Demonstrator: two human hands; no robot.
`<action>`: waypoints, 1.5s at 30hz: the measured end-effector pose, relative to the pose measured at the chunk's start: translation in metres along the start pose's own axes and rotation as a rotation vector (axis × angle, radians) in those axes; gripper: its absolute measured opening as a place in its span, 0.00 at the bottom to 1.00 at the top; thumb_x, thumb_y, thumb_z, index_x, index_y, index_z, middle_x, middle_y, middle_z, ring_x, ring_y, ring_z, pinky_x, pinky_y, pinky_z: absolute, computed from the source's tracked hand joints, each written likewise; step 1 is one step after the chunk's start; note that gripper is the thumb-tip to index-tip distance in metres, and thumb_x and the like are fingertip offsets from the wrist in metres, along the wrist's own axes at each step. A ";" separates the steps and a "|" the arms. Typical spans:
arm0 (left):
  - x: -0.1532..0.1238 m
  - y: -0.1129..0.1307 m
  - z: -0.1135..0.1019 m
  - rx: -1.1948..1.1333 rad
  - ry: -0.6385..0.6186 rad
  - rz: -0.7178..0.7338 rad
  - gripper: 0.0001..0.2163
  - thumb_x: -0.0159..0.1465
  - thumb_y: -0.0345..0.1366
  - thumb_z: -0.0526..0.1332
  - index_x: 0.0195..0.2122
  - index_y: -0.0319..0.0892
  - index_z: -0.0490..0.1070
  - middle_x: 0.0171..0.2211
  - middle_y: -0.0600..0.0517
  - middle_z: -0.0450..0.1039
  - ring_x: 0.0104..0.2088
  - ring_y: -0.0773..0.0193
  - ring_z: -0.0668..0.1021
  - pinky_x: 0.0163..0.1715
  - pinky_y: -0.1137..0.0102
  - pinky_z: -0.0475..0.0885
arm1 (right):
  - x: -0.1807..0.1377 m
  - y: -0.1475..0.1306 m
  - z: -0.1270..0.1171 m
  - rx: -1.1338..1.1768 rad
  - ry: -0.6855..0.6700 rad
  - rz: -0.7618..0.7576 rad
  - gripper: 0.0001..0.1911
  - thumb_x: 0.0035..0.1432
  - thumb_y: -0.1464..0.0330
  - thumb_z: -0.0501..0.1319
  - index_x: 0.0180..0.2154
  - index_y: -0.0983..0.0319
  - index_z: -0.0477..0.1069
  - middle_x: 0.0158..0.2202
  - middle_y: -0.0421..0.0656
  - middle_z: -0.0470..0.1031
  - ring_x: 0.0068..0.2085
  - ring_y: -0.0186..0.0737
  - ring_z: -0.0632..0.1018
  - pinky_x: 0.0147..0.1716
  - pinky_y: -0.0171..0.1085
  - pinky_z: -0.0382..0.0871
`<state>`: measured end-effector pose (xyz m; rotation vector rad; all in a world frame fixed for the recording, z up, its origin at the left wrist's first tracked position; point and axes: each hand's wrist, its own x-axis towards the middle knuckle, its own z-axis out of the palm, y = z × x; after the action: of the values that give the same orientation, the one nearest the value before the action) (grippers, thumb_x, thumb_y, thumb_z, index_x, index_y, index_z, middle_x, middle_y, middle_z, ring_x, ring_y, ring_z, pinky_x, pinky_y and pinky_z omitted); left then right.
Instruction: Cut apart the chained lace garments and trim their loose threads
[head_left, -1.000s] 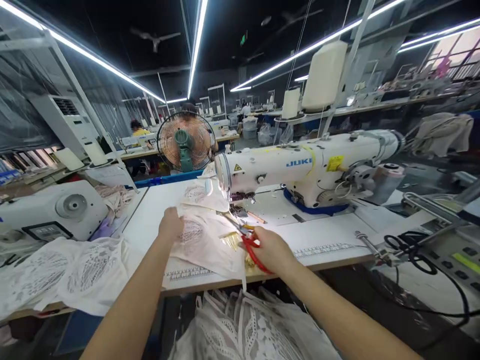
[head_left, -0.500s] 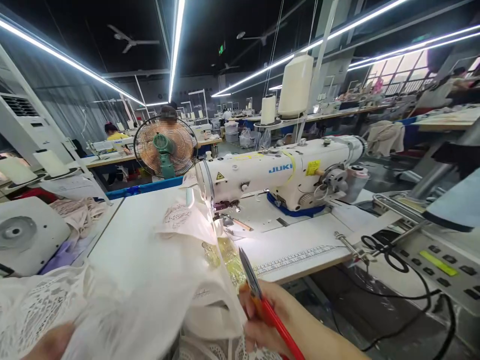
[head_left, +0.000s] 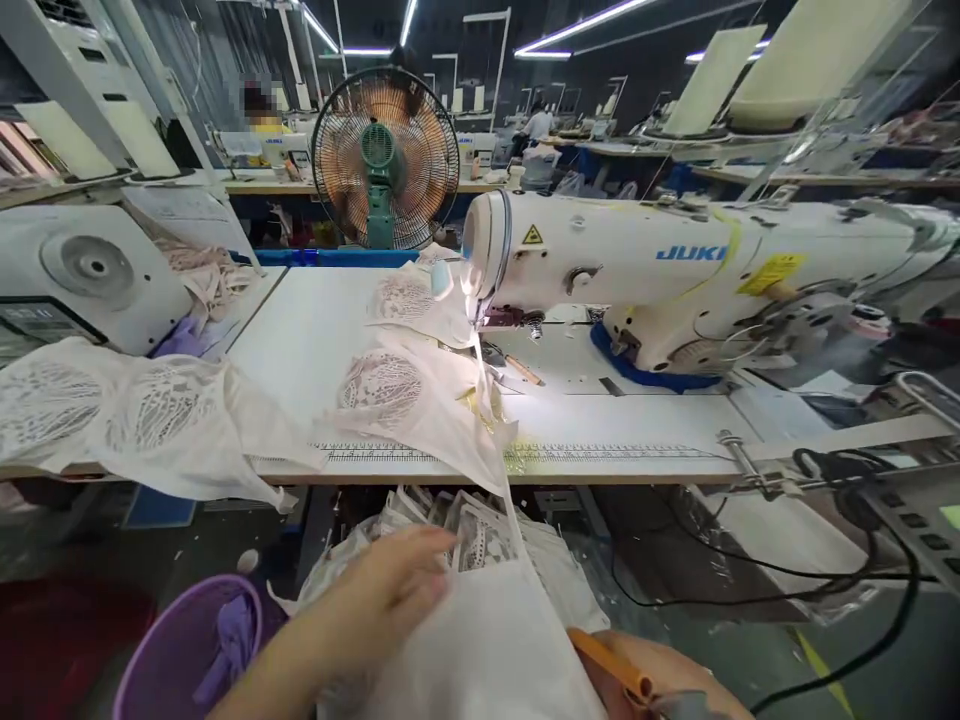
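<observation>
My left hand [head_left: 394, 580] is low in front of the table, its fingers closed on the white fabric piece [head_left: 480, 640] that hangs down from the table edge. My right hand [head_left: 667, 680] sits at the bottom edge, mostly hidden behind that fabric, holding the orange-handled scissors [head_left: 611, 665]. Strung from the fabric, pale lace-patterned pieces [head_left: 390, 385] lie on the table and run up to the needle of the white Juki sewing machine [head_left: 675, 270].
A heap of white lace pieces [head_left: 150, 420] lies on the table's left. A purple bin [head_left: 187, 650] stands on the floor at lower left. A fan [head_left: 384, 155] stands behind the table. Black cables [head_left: 847, 480] trail at the right. More lace pieces [head_left: 480, 530] are piled under the table.
My view has tilted down. Both hands have drawn back below the table edge, pulling the fabric toward me. The scissors have dropped to the bottom edge of the frame.
</observation>
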<state>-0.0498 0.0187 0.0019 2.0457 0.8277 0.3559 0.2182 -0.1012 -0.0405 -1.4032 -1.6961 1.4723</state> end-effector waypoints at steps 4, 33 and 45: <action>0.046 0.021 0.040 -0.239 -0.162 0.108 0.16 0.65 0.36 0.50 0.50 0.41 0.71 0.41 0.46 0.77 0.40 0.60 0.77 0.43 0.68 0.71 | 0.017 0.013 0.001 -0.003 -0.067 0.034 0.23 0.38 0.49 0.66 0.12 0.59 0.62 0.14 0.38 0.60 0.20 0.38 0.67 0.19 0.36 0.63; 0.017 -0.009 0.027 -0.098 -0.096 -0.060 0.13 0.64 0.35 0.51 0.24 0.41 0.69 0.24 0.53 0.72 0.25 0.66 0.70 0.27 0.76 0.64 | 0.083 -0.085 -0.075 -0.533 -0.424 0.078 0.15 0.51 0.57 0.61 0.23 0.60 0.62 0.21 0.35 0.59 0.22 0.33 0.59 0.20 0.33 0.51; 0.026 0.009 0.017 -0.302 0.017 0.017 0.12 0.62 0.35 0.54 0.25 0.40 0.73 0.26 0.51 0.71 0.28 0.65 0.72 0.30 0.72 0.66 | 0.074 -0.049 -0.046 0.025 -0.094 -0.032 0.25 0.51 0.45 0.56 0.28 0.61 0.62 0.26 0.38 0.62 0.27 0.35 0.63 0.25 0.34 0.58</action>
<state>-0.0177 0.0225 -0.0021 1.7720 0.7192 0.4785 0.2129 -0.0103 -0.0003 -1.3066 -1.7417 1.5589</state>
